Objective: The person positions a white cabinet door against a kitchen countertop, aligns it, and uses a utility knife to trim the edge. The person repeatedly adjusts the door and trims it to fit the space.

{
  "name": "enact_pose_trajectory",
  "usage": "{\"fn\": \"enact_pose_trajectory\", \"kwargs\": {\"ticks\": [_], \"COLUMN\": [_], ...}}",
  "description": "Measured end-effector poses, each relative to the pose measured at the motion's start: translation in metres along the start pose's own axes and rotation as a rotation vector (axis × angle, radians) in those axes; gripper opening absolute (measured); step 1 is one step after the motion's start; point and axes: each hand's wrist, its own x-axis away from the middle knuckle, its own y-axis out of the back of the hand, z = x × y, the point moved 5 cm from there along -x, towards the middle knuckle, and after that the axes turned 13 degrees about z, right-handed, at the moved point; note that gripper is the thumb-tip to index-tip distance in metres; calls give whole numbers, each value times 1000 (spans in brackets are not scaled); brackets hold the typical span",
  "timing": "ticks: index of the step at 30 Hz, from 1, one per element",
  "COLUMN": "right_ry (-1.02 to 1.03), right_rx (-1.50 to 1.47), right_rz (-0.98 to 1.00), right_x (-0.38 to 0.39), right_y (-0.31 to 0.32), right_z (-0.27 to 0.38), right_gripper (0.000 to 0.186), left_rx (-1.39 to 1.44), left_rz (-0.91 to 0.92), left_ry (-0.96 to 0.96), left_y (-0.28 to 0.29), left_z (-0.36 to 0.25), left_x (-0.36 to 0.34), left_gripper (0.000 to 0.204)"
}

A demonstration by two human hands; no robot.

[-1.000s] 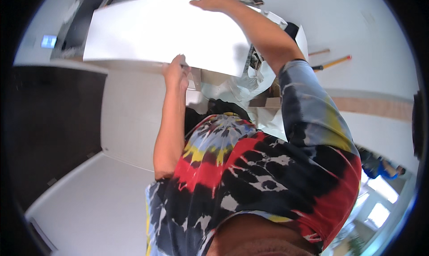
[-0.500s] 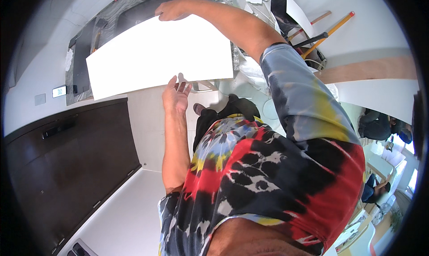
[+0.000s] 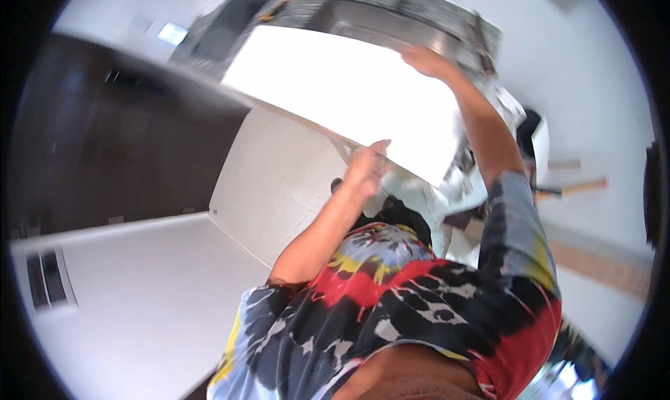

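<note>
A large white rectangular panel [image 3: 328, 86], bright and plain, lies over the front of a grey stone countertop [image 3: 457, 16]. My right hand [image 3: 427, 62] is curled over its far edge, beside a metal sink basin [image 3: 363, 16] that the panel partly covers. At the panel's near edge, my left hand [image 3: 368, 168] grips with the thumb on top; its other fingers are blurred and partly hidden. The near edge juts out past the counter toward me.
Dark brown doors [image 3: 118, 135] stand to the left, by a pale tiled floor [image 3: 279, 163]. A lit phone-like screen [image 3: 172, 33] shows at the upper left. On the right are crumpled plastic wrapping [image 3: 457, 180], an orange-handled tool [image 3: 583, 187] and a wooden board [image 3: 593, 264].
The view has swung, so the panel appears turned and farther right. My left hand has gone from open beneath the near edge to gripping it. My right hand stays on the far edge.
</note>
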Motion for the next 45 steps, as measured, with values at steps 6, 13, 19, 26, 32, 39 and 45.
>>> {"fn": "enact_pose_trajectory", "kwargs": {"ticks": [6,13,19,26,32,39,45], "right_ry": [-74,-142,-82,-240,-256,-117,-362], "right_rx": [-367,-293,1,-319,-245,54,442], "right_rz": [-96,-194,-333,-466,-629,-699,-763], "right_x": [-1,8,9,46,57,59,118], "right_y": [-12,-14,-26,-33,-35,-43,-52], "right_z": [-29,1,-39,-1,-4,-1,14], "right_gripper": [43,34,35,25,22,22,31], "left_rx": [42,-54,-36,-19,-9,-82,-1005], "left_rz": [-4,45,52,49,24,162,-58], "left_ry": [67,122,125,146,177,219,-218], "left_y": [-8,-9,-11,-14,-22,5,130], "left_z": [4,3,14,25,20,10,-76], "left_x": [6,21,12,33,29,22,28], "left_gripper": [36,47,33,41,39,44,33]}}
